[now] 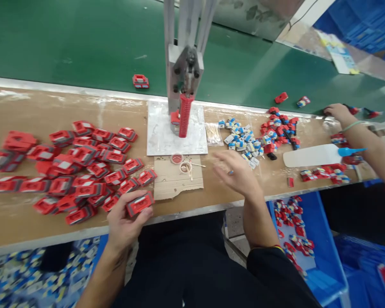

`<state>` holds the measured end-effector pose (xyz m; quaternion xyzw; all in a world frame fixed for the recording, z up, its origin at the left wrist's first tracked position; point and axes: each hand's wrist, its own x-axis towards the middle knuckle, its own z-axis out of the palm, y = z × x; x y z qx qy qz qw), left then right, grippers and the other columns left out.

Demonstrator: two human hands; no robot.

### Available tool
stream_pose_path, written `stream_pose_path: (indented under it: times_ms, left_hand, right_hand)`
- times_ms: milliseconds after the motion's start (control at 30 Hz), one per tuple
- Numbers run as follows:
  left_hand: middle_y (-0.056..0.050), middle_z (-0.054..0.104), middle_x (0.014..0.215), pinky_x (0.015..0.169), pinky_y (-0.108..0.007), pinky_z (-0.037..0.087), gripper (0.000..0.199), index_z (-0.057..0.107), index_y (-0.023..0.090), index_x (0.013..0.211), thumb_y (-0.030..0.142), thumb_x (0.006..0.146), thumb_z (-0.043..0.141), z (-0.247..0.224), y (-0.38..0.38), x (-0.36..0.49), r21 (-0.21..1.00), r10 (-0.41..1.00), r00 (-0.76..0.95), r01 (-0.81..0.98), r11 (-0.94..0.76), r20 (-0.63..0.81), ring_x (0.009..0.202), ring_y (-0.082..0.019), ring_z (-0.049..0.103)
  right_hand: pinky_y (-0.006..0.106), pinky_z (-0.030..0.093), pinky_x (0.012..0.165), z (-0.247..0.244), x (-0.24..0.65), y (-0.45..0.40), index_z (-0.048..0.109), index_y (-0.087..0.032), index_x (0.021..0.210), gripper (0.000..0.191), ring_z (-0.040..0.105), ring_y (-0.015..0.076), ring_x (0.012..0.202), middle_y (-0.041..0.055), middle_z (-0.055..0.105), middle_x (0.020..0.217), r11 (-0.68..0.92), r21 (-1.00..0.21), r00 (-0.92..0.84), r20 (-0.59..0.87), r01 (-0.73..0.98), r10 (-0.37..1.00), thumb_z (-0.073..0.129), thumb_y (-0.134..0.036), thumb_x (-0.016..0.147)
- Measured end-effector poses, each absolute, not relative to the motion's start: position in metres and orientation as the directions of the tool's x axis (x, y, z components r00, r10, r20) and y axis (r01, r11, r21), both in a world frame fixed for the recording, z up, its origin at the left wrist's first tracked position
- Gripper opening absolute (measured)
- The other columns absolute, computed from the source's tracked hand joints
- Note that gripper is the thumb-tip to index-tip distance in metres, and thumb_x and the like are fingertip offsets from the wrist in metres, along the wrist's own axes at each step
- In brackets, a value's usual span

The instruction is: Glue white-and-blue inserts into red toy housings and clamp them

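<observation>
Left of the press [186,72], the left hand [123,222] pinches one car [140,204] — a heap [83,155] there apparently awaits handling. Right of it, the right hand's [240,174] grip — cannot tell.

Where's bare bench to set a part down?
Free: the green surface left of the press, bar one red piece; the brown benchtop strip between that surface and the red pile; the front patch between right hand and white bottle. Crowded: under the red pile, and around the blue-and-white pieces.
</observation>
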<state>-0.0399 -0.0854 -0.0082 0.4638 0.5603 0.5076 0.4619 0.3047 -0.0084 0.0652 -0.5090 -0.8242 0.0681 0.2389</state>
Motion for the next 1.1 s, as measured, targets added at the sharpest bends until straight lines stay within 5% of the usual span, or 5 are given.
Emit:
stream_pose_path:
  times_ms: [100,400,567,767,1100]
  left_hand:
    - [-0.001,0.079,0.078,0.058,-0.032,0.065,0.040,0.072,0.024,0.113,0.047,0.084,0.089,-0.007,-0.086,-0.039,0.995,0.997,0.001,-0.056,0.079,-0.079,0.059,-0.021,0.074]
    - [-0.007,0.085,0.096,0.070,-0.030,0.069,0.040,0.061,0.023,0.112,0.043,0.089,0.087,0.019,-0.073,0.005,0.998,0.988,0.151,-0.061,-0.010,0.019,0.074,-0.022,0.083]
    - [-0.010,0.086,0.103,0.078,-0.030,0.070,0.041,0.072,0.020,0.111,0.045,0.085,0.090,0.029,-0.083,0.019,0.999,0.988,0.152,-0.004,0.041,-0.040,0.086,-0.024,0.085]
    - [-0.009,0.085,0.105,0.084,-0.028,0.069,0.042,0.072,0.019,0.120,0.037,0.086,0.089,0.036,-0.088,0.043,0.986,0.975,0.193,-0.096,0.133,-0.112,0.092,-0.022,0.085]
    - [-0.010,0.083,0.104,0.082,-0.029,0.070,0.035,0.071,0.019,0.117,0.029,0.087,0.085,0.039,-0.089,0.047,0.962,0.977,0.146,-0.201,0.184,-0.157,0.091,-0.023,0.084]
  right_hand:
    - [0.041,0.056,0.084,0.063,0.362,-0.044,0.075,-0.025,0.119,0.020,0.070,0.0257,0.092,0.0075,0.077,0.103,0.174,-0.388,0.009,0.426,0.905,0.905,0.062,-0.030,0.104]
    - [0.056,0.049,0.106,0.019,0.355,-0.064,0.078,-0.027,0.118,0.021,0.066,0.0359,0.122,0.0131,0.080,0.126,0.104,-0.329,-0.089,0.060,0.939,0.994,0.070,-0.030,0.099]
    - [0.044,0.059,0.095,0.021,0.318,-0.074,0.071,-0.030,0.101,0.028,0.073,0.0268,0.108,0.0061,0.079,0.112,0.141,-0.974,0.170,0.171,0.177,0.971,0.085,-0.051,0.088]
    - [0.028,0.063,0.071,0.026,0.256,-0.089,0.066,-0.031,0.097,0.043,0.073,0.0173,0.089,0.0009,0.074,0.103,-0.018,-0.885,0.097,-0.071,-0.465,0.993,0.098,-0.048,0.074]
    - [0.040,0.067,0.072,0.026,0.240,-0.089,0.060,-0.033,0.102,0.051,0.075,0.0253,0.093,0.0033,0.065,0.100,0.126,-0.978,0.066,0.117,-0.167,0.991,0.090,-0.066,0.078]
